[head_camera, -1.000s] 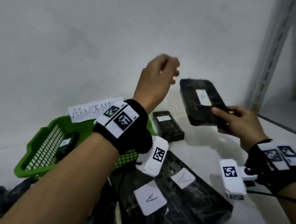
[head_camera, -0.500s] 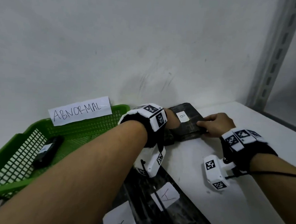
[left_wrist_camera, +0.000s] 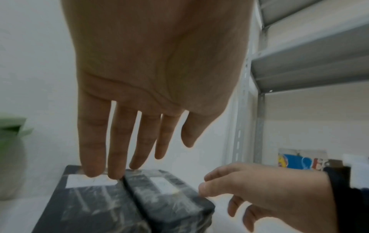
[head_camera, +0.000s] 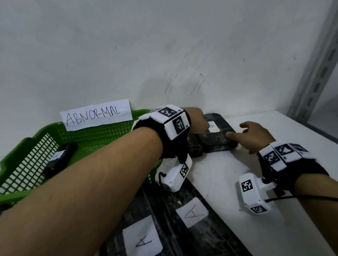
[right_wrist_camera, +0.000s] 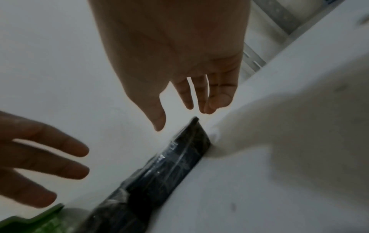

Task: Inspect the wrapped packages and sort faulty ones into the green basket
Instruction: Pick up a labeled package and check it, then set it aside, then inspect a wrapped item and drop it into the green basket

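White surface [head_camera: 239, 190]: carries all items. Two large A-labelled packages [head_camera: 197, 237] at near edge, partly under left forearm; risk of a knock or drag if arm sweeps back low. Green basket [head_camera: 46, 133] at left against wall, marked ABNORMAL, already containing one dark package [head_camera: 61, 157]. Two small wrapped packages side by side by wall: B-labelled package [head_camera: 216, 138] on right, second small package [left_wrist_camera: 89, 205] touching it on left.

Left hand [left_wrist_camera: 151, 78]: fingers straight, tips resting on top of second small package, nothing gripped. Right hand [head_camera: 252, 136]: fingers loosely spread, just beside B-labelled package, holding nothing. Grip of both: empty.

Hazards, judged: glossy film, probable slip under a fingertip pinch. Close contact between the pair, so possible lift or shove of the wrong one. Labels partly covered by fingers, so possible misread and wrong sort.
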Tool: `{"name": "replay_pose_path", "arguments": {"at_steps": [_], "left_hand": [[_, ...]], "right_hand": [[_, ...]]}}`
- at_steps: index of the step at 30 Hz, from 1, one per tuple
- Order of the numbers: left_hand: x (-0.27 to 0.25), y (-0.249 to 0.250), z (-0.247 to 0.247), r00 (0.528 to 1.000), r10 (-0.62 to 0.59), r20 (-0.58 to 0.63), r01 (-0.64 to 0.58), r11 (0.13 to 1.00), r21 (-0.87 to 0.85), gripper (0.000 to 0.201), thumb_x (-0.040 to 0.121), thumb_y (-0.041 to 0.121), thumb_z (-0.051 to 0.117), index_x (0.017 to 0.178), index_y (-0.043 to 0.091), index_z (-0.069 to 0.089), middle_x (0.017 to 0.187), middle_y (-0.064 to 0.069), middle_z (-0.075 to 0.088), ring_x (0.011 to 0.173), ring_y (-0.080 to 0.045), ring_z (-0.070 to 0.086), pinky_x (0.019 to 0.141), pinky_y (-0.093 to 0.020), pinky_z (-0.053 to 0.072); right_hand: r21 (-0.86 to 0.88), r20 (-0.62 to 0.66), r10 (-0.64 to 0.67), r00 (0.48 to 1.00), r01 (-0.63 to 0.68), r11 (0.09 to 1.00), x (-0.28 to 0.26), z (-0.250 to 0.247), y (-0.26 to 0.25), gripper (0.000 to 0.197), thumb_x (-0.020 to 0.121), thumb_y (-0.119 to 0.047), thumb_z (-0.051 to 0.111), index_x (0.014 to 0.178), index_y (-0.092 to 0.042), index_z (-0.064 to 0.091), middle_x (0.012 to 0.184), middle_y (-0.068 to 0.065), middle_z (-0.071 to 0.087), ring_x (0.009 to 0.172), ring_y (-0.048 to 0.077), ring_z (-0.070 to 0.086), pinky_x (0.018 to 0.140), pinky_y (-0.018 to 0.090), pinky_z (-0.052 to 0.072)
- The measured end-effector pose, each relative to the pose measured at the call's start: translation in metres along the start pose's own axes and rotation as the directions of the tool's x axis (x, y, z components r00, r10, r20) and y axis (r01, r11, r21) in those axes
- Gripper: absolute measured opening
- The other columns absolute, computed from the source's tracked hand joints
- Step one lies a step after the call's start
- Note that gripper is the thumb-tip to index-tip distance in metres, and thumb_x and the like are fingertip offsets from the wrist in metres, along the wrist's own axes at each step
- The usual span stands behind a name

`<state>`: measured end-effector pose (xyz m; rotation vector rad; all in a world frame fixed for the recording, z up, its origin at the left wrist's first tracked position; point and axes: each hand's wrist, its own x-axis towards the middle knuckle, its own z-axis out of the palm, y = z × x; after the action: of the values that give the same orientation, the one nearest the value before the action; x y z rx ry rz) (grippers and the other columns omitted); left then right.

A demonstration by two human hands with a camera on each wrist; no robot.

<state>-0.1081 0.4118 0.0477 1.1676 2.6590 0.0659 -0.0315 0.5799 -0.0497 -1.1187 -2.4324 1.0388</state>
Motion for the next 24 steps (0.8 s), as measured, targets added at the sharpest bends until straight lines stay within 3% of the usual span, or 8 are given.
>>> {"name": "replay_pose_path", "arguments": {"at_steps": [2,5,7,9,14,17,19,24], "left_hand": [[-0.017,-0.005,-0.011,0.994,0.059,-0.091,-0.063,0.997,-0.039,0.041,0.104,0.038,0.043,0.112,0.004,0.063,0.112,-0.013,0.065,0.087,-0.026,0.059,0.066,-0.026,0.047],[-0.061,-0.028,-0.018,0.966,0.099,-0.238,-0.132,0.984,-0.123,0.043,0.1,0.046,0.048,0.115,0.011,0.068,0.116,-0.009,0.068,0.099,-0.024,0.063,0.085,-0.031,0.049],[-0.088,-0.045,-0.018,0.94,0.107,-0.323,-0.176,0.965,-0.192,0.036,0.099,0.045,0.05,0.114,0.018,0.069,0.115,-0.002,0.069,0.103,-0.021,0.063,0.087,-0.031,0.051],[-0.118,-0.064,-0.013,0.937,0.072,-0.341,-0.184,0.934,-0.307,0.03,0.098,0.042,0.053,0.107,0.02,0.071,0.105,0.002,0.073,0.098,-0.017,0.066,0.085,-0.034,0.055],[-0.183,-0.11,0.013,0.937,-0.015,-0.348,-0.136,0.905,-0.404,0.023,0.095,0.04,0.061,0.106,0.022,0.07,0.1,0.004,0.073,0.091,-0.012,0.068,0.084,-0.033,0.056],[-0.213,-0.137,0.029,0.963,-0.013,-0.271,-0.099,0.913,-0.396,0.021,0.092,0.024,0.069,0.113,0.026,0.066,0.102,0.009,0.071,0.091,-0.007,0.067,0.086,-0.029,0.054],[-0.23,-0.158,0.037,0.971,-0.035,-0.236,-0.061,0.92,-0.388,0.028,0.091,0.019,0.07,0.116,0.028,0.064,0.103,0.013,0.071,0.093,-0.005,0.067,0.088,-0.029,0.055],[-0.265,-0.204,0.06,0.98,-0.104,-0.171,0.035,0.93,-0.366,0.041,0.084,0.028,0.077,0.122,0.032,0.061,0.111,0.017,0.067,0.098,-0.004,0.064,0.091,-0.03,0.053]], "right_hand": [[-0.042,0.006,-0.085,0.996,0.086,0.995,-0.012,-0.014,-0.014,0.072,0.086,-0.042,0.075,0.145,-0.012,0.047,0.141,0.013,0.057,0.122,0.034,0.058,0.098,0.049,0.051],[-0.023,0.077,-0.202,0.976,0.204,0.979,-0.043,-0.029,-0.045,0.053,0.087,-0.042,0.075,0.13,-0.016,0.059,0.117,0.008,0.068,0.094,0.03,0.065,0.069,0.038,0.055],[0.003,0.131,-0.282,0.95,0.284,0.959,-0.067,-0.036,-0.066,0.035,0.087,-0.041,0.074,0.111,-0.016,0.068,0.1,0.006,0.073,0.077,0.023,0.063,0.058,0.031,0.046],[0.029,0.202,-0.35,0.915,0.352,0.936,-0.097,-0.032,-0.087,0.025,0.087,-0.04,0.074,0.1,-0.018,0.072,0.089,0.005,0.077,0.071,0.021,0.062,0.057,0.028,0.041],[-0.113,0.479,-0.394,0.785,0.5,0.859,-0.177,0.002,-0.125,0.026,0.086,-0.05,0.069,0.096,-0.026,0.071,0.073,-0.006,0.077,0.067,0.013,0.066,0.049,0.026,0.042],[-0.179,0.565,-0.42,0.71,0.602,0.778,-0.216,0.027,-0.137,0.033,0.078,-0.06,0.069,0.094,-0.032,0.07,0.07,-0.011,0.073,0.065,0.004,0.065,0.057,0.025,0.043],[-0.226,0.593,-0.44,0.674,0.664,0.713,-0.237,0.045,-0.147,0.043,0.073,-0.065,0.071,0.103,-0.035,0.066,0.081,-0.012,0.071,0.074,0.003,0.064,0.067,0.029,0.048],[-0.325,0.661,-0.459,0.594,0.777,0.539,-0.264,0.085,-0.175,0.077,0.071,-0.067,0.076,0.134,-0.032,0.049,0.099,-0.014,0.066,0.093,0.011,0.063,0.089,0.038,0.054]]}}
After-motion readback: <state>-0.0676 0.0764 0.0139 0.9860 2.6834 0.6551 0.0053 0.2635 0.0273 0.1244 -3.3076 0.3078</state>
